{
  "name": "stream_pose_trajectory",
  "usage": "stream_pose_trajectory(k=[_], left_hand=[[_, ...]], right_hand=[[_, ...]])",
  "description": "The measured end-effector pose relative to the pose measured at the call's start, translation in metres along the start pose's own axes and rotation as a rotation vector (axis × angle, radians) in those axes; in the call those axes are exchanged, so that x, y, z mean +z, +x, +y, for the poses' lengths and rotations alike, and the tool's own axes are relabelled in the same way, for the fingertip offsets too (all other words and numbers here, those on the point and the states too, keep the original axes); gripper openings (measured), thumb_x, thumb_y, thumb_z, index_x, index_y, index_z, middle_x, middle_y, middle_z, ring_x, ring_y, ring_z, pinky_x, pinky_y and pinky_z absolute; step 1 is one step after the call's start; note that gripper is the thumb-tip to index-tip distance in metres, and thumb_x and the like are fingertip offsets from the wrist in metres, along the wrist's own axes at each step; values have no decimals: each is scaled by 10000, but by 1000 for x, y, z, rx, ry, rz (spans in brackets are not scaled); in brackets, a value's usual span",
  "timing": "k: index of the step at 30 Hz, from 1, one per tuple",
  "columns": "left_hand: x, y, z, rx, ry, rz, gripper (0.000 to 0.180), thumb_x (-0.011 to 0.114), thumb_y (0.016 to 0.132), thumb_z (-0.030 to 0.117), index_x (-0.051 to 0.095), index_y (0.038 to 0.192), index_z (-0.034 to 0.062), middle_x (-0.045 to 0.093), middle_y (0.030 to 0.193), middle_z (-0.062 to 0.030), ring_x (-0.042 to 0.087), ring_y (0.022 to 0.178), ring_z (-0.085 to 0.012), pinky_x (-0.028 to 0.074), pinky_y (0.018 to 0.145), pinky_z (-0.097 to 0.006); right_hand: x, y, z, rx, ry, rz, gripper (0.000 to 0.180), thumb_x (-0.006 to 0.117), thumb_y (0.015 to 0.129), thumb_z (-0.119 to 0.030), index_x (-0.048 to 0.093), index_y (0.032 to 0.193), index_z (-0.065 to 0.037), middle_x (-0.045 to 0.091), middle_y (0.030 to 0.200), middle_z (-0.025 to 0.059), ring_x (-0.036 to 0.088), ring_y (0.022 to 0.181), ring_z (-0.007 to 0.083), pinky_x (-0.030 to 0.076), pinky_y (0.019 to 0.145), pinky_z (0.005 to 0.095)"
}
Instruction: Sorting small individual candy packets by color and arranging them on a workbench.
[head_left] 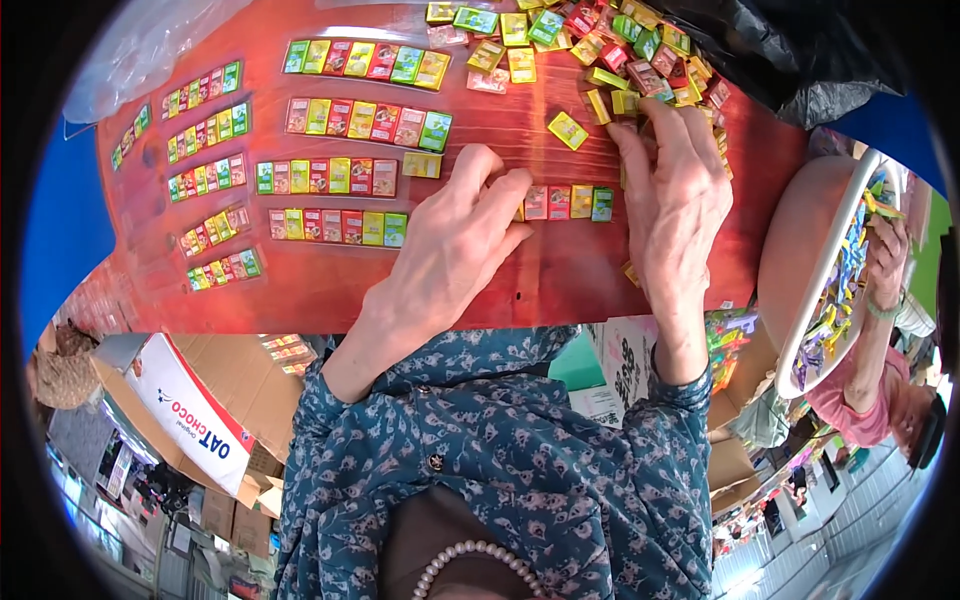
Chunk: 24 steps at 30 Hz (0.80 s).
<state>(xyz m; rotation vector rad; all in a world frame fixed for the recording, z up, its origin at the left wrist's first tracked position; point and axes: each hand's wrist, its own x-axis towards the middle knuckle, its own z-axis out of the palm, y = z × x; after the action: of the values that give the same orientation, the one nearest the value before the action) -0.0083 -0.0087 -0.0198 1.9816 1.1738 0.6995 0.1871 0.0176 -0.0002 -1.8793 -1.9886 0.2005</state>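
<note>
- Head view: a short row of small sweet packets [565, 202], pink, red, yellow and green, lies on the red counter [560, 280] between the two hands.
- Left hand [455, 245]: fingers curled loosely, fingertips touching the row's left end; nothing gripped.
- Right hand [680, 195]: flat, fingers spread, resting at the edge of a loose heap of packets [620, 50].
- Finished rows [345, 175] lie farther left.
</note>
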Motion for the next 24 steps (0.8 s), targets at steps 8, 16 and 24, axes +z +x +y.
stream_pose_trajectory(k=[8, 16, 24], left_hand=[[0, 0, -1, 5, 11, -18, 487, 792, 681, -43, 573, 1115, -9, 481, 1051, -133, 627, 811, -315, 541, 666, -402], [-1, -1, -2, -9, 5, -22, 473, 791, 679, -43, 574, 1097, -6, 479, 1042, -130, 621, 826, -318, 540, 673, -404], [-1, 1, -3, 8, 8, -15, 458, 789, 688, -34, 572, 1090, -6, 474, 1033, -131, 615, 838, -315, 533, 664, -408]], right_hand=[[12, -3, 0, -25, 166, 136, 153, 692, 830, -8, 634, 971, 6, 588, 887, 154, 607, 743, 344, 481, 615, 406], [1, -5, 1, 57, 69, 51, 177, 725, 802, -48, 674, 967, -16, 586, 889, 132, 611, 745, 323, 488, 609, 407], [3, -9, 1, -98, -24, 27, 181, 706, 834, -36, 688, 1014, -19, 631, 958, 127, 645, 823, 307, 524, 708, 375]])
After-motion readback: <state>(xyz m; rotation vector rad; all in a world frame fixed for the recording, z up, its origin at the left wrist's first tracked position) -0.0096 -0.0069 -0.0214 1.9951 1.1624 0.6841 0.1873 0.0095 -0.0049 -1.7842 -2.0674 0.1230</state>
